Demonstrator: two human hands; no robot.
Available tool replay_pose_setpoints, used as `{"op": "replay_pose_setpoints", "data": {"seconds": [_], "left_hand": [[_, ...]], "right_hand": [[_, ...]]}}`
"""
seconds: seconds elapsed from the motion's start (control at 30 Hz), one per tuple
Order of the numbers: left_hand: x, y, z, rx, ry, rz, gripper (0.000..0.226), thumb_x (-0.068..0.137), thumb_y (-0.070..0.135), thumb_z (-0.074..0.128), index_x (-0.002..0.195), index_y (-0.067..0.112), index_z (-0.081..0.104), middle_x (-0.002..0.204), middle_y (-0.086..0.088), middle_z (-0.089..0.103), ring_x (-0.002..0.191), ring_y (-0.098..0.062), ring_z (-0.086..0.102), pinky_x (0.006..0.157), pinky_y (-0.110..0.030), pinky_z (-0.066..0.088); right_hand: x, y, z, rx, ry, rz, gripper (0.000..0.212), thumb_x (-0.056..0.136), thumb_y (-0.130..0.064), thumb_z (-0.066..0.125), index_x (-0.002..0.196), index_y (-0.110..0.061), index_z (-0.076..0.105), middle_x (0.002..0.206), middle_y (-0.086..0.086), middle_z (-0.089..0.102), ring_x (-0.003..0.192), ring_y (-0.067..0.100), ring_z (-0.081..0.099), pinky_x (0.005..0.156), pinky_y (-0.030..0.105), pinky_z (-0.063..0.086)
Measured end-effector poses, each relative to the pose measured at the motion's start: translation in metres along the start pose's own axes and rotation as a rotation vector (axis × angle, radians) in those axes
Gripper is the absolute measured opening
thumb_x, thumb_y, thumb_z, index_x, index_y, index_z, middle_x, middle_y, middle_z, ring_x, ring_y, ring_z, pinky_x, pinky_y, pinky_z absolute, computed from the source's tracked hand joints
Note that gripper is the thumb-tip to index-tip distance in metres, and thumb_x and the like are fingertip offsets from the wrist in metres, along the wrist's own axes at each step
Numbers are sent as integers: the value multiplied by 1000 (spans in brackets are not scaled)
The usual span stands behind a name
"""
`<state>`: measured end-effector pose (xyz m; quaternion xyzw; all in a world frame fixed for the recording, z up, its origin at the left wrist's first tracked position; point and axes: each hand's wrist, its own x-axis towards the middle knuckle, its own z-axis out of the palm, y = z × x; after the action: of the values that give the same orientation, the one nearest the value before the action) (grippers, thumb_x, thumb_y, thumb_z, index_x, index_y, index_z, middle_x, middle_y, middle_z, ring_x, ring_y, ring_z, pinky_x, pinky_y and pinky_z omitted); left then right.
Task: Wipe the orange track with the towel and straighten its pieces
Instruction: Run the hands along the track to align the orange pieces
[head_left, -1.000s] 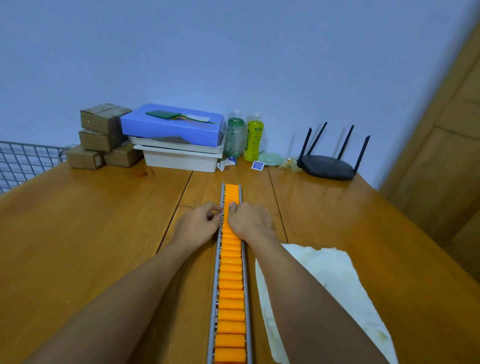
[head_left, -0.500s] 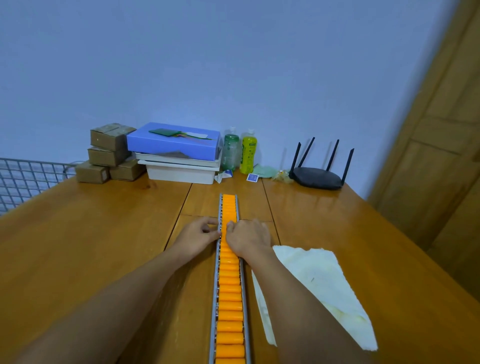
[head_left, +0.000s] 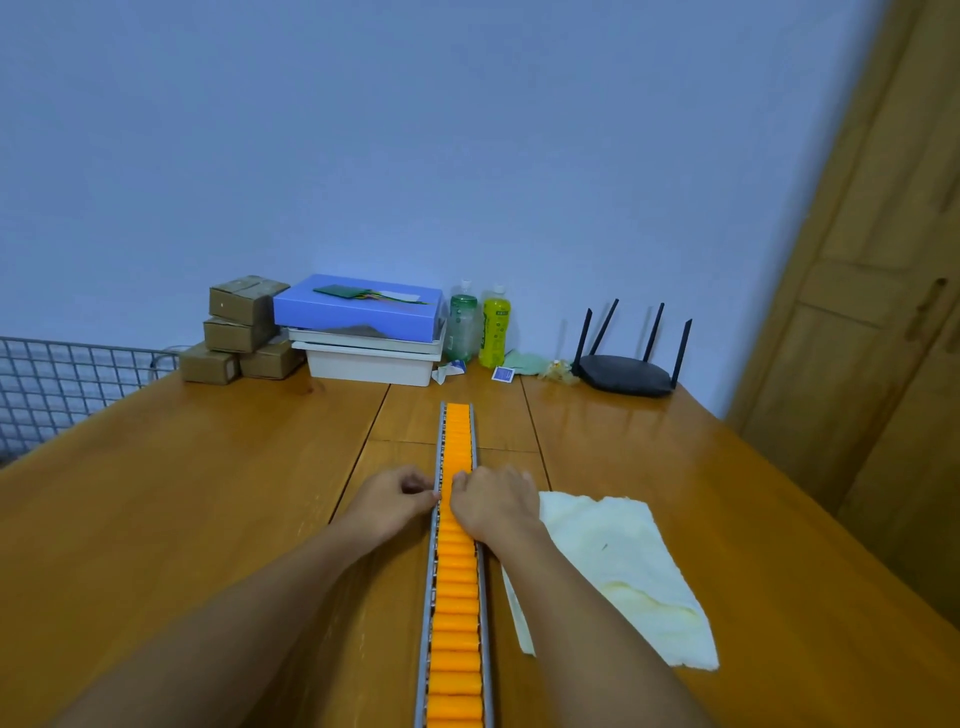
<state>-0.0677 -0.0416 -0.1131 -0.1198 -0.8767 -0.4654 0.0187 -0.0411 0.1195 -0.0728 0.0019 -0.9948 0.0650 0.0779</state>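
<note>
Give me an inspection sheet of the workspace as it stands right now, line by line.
Surface: glossy brown wooden table, seams between planks.
Job's things: long orange roller track in a grey metal frame, running away from the camera; pale yellow cloth towel lying flat right of it, unheld.
Clutter: brown cardboard boxes, blue flat box on white trays, green bottle, yellow bottle, black router with four antennas, all by the far edge.
Grippers: left hand and right hand curled at the track's two sides, fingertips on it.
Cables: nothing seen.
Surroundings: blue wall, wooden door right, wire grid left.
</note>
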Motion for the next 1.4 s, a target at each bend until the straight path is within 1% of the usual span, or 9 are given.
{"op": "replay_pose_setpoints", "data": {"seconds": [0.13,0.33,0.43,0.57,0.83,0.9,1.03,1.23,1.4], "left_hand": [[-15,8,1,114,30,15,11,98,27,66,98,17,71,94,-1,71,91,-16,64,81,-34,53],[-35,22,8,262,99,-7,13,100,30,62,98,21,70,91,2,69,87,-13,63,76,-31,53],[-46,26,9,295,101,-13,14,100,31,61,97,21,71,88,4,69,84,-11,64,77,-33,55],[-64,30,9,294,83,-6,18,101,31,60,95,20,72,87,2,70,84,-14,65,78,-36,55],[-94,35,11,315,88,-14,19,100,32,59,89,20,70,84,-1,69,80,-16,62,65,-27,45],[-101,37,12,325,88,-13,19,100,32,60,87,22,69,83,-2,69,79,-17,63,65,-28,45],[-114,38,14,343,89,-16,24,101,34,59,80,25,66,77,1,66,68,-10,55,62,-26,42],[-136,42,15,327,78,-28,28,100,33,60,79,18,69,73,-2,63,65,-11,51,61,-29,40],[-156,48,14,331,90,-28,24,100,34,60,87,17,71,87,-10,72,71,-13,56,65,-30,45]], "right_hand": [[-15,-1,-2,-15,-4,-12,51,108,-38,25,104,-15,70,110,9,70,111,29,56,96,44,37],[-35,3,0,13,2,-6,54,108,-39,23,100,-14,71,109,9,71,110,28,56,97,45,36],[-46,4,-1,16,19,-14,54,108,-40,24,98,-15,71,107,9,71,108,28,56,97,45,36],[-57,4,-4,3,16,-17,53,108,-40,25,102,-15,71,111,9,70,112,28,55,99,45,35],[-89,5,-11,-26,3,-44,48,109,-38,27,114,-14,69,122,11,68,120,30,54,103,45,35],[-97,4,-11,-29,5,-49,49,109,-37,26,115,-14,68,122,10,68,119,30,55,103,45,34],[-111,3,-12,-39,8,-57,48,109,-37,25,114,-14,67,121,10,68,118,30,55,103,46,34],[-131,1,-13,-34,5,-26,49,109,-38,25,113,-15,67,118,10,69,116,30,56,101,46,35],[-148,-1,-16,-30,10,-16,51,108,-40,25,111,-14,68,117,11,68,114,28,56,100,45,35]]}}
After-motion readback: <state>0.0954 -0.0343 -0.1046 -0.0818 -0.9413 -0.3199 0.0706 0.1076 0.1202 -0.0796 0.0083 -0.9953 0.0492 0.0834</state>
